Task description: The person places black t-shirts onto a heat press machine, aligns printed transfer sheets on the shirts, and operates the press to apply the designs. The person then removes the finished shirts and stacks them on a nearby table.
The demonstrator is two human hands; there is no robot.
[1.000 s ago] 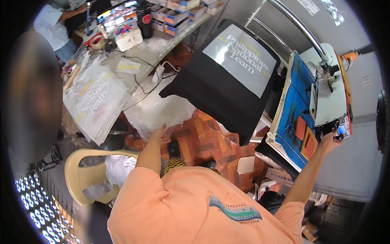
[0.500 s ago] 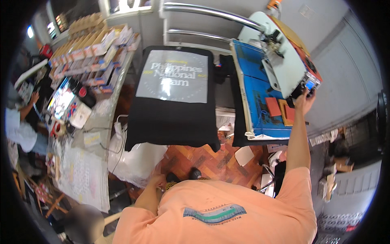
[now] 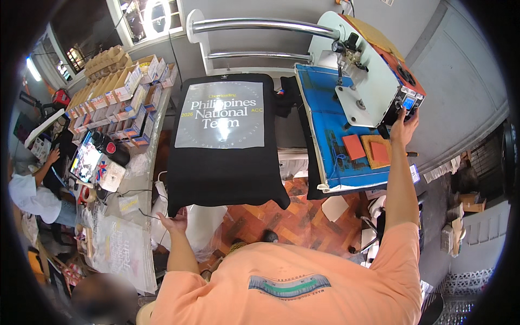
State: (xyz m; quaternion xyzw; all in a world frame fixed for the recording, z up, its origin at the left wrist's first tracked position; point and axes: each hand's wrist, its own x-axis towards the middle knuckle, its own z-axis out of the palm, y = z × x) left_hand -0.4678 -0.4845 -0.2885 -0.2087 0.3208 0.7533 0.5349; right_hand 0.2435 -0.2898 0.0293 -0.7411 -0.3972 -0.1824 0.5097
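Observation:
A black T-shirt (image 3: 227,173) lies flat on a platen in front of me. On its upper part rests a clear transfer film (image 3: 189,135) with white and yellow lettering. My left hand (image 3: 174,221) is by the shirt's lower left corner, fingers apart, holding nothing I can see. My right hand (image 3: 403,130) reaches up to the heat press's control box (image 3: 410,102), a fingertip at its blue-lit display. The press's white head (image 3: 355,86) stands over the blue-covered right platen (image 3: 330,130), where a second black garment shows at the edge.
Two red pads (image 3: 353,147) lie on the blue cover. Chrome rails (image 3: 265,27) run behind the platens. At left, a table (image 3: 142,187) bears cardboard boxes (image 3: 116,89), a lit tablet (image 3: 86,157), a black bottle (image 3: 110,147) and printed films (image 3: 119,244). Another person (image 3: 35,197) is at far left.
My left hand has risen from beside my waist to the shirt's lower left corner, its fingers now spread. My right hand stays at the control box. The view has shifted slightly.

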